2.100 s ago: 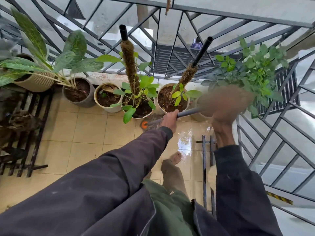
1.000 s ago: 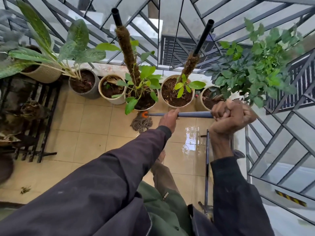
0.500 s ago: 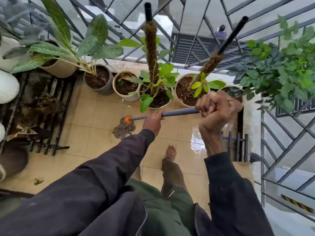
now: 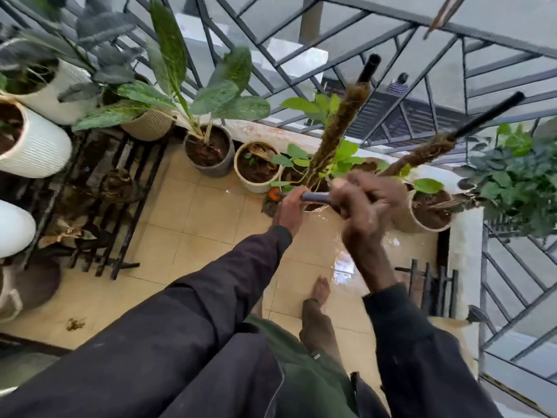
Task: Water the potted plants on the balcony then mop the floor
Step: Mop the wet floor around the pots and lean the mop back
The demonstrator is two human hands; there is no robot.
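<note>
Your left hand (image 4: 291, 208) and right hand (image 4: 363, 203) both grip the grey mop handle (image 4: 315, 197); the tan tiled floor (image 4: 193, 230) shines wet only near the pots, so most mopping is left.

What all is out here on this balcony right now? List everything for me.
Grey metal mop handle: one, held level above the floor tiles.
Orange mop collar: one, at the handle's far end, by the pots.
Dark grey round pot: one, with a broad-leaved plant, by the railing.
Cream round pot: one, right of the grey pot.
Brown moss poles: two, black-tipped, rising from pots.
White ribbed pot: one, far left.
Black metal rack: one, left, on the floor.
Beige floor tiles: wet and shiny at right.
Grey metal railing: along the far edge and the right side.
Bare foot: one, on the tiles.
Left hand: grip shut on handle.
Right hand: grip shut on handle.
</note>
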